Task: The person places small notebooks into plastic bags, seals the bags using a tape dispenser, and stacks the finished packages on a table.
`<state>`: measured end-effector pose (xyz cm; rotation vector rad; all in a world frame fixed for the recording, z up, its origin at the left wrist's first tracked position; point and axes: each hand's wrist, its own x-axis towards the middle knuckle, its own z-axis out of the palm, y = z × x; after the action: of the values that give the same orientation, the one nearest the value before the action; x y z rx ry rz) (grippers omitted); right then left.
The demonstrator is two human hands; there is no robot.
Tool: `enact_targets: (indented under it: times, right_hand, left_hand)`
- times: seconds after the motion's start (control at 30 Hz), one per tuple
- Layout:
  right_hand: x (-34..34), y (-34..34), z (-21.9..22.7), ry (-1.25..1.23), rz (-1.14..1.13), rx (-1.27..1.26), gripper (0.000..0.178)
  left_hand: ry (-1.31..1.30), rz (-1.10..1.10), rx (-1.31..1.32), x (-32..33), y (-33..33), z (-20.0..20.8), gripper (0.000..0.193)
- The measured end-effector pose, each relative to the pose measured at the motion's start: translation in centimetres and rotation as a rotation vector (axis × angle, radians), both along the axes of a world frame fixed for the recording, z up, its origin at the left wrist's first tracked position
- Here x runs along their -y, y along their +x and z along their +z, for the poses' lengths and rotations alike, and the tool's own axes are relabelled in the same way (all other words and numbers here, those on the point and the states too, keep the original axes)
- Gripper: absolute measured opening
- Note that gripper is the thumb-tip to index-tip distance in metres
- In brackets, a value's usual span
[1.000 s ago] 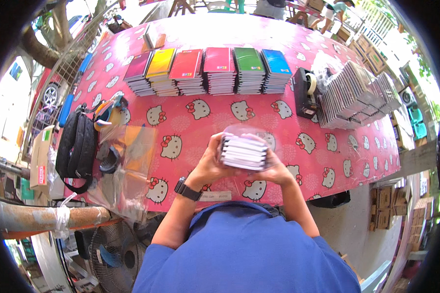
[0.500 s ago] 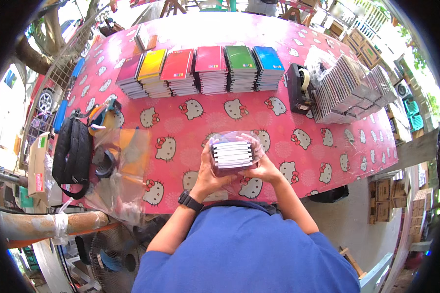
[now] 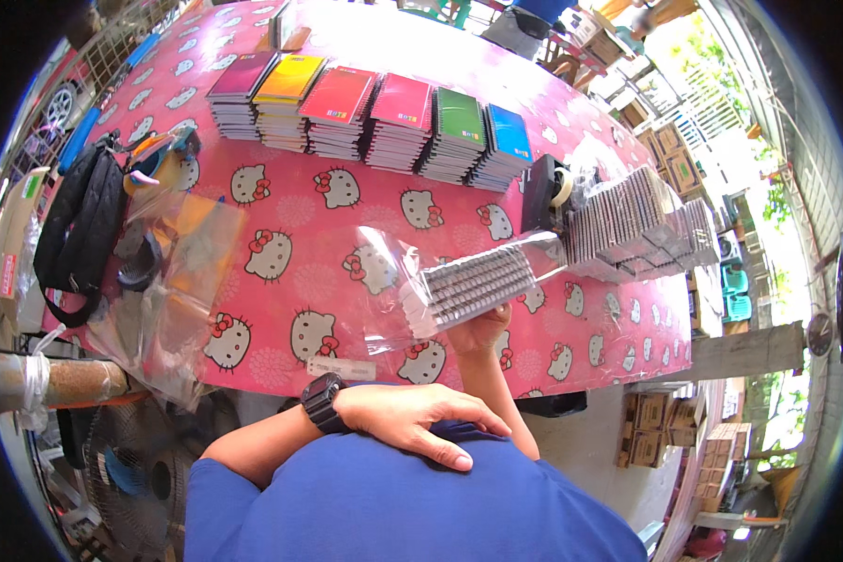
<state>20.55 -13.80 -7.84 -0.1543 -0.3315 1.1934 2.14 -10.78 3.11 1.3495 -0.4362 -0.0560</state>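
A bundle of spiral notebooks in a clear plastic bag is tilted above the table, its coil bindings facing up. My right hand grips it from below on the near side; some of its fingers are hidden underneath. Toward the left, the loose end of the clear bag sticks out past the notebooks. My left hand, with a black watch on its wrist, rests against the front of my blue shirt. Its fingers are stretched out and it holds nothing.
Across the far side of the pink table run several notebook stacks in different colours. A tape dispenser stands beside wrapped notebook bundles at the right. At the left lie a black bag and plastic sheets.
My left hand has let go of the bundle and come back to my shirt. The bundle, now in my right hand alone, has turned to show its coils. The view has swung right.
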Motion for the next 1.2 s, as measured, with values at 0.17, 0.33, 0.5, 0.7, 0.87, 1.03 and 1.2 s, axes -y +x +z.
enact_targets:
  times: [0.17, 0.33, 0.5, 0.7, 0.87, 1.03, 1.2]
  right_hand:
    - [-0.3, 0.9, 1.6, 0.114, 0.022, 0.073, 0.06]
    - [0.0, 1.3, 2.4, 0.136, 0.026, 0.167, 0.061]
    - [0.2, 1.7, 2.9, 0.16, 0.018, 0.219, 0.06]
    - [0.7, 1.9, 3.5, 0.09, -0.019, 0.206, 0.047]
    - [0.2, 2.5, 2.7, 0.196, 0.133, 0.229, 0.03]
    - [-0.1, 2.1, 3.0, 0.234, 0.135, 0.241, 0.028]
    - [-0.2, 1.9, 2.5, 0.22, 0.114, 0.295, 0.026]
  left_hand:
    - [-0.024, 0.003, -0.018, -0.4, -0.1, -0.4, 0.062]
    - [-0.05, 0.024, -0.063, -0.5, -0.5, -0.2, 0.064]
    - [-0.013, 0.322, -0.01, -1.2, -1.1, 0.3, 0.051]
    - [0.079, 1.535, -0.136, -3.0, -1.9, -1.9, 0.025]
    - [-0.482, 1.115, -0.327, -3.5, -2.7, -3.3, 0.055]
    - [-0.59, 1.096, -0.252, -3.6, -3.7, -3.6, 0.054]
    - [-0.6, 1.127, -0.308, -3.9, -3.9, -4.6, 0.046]
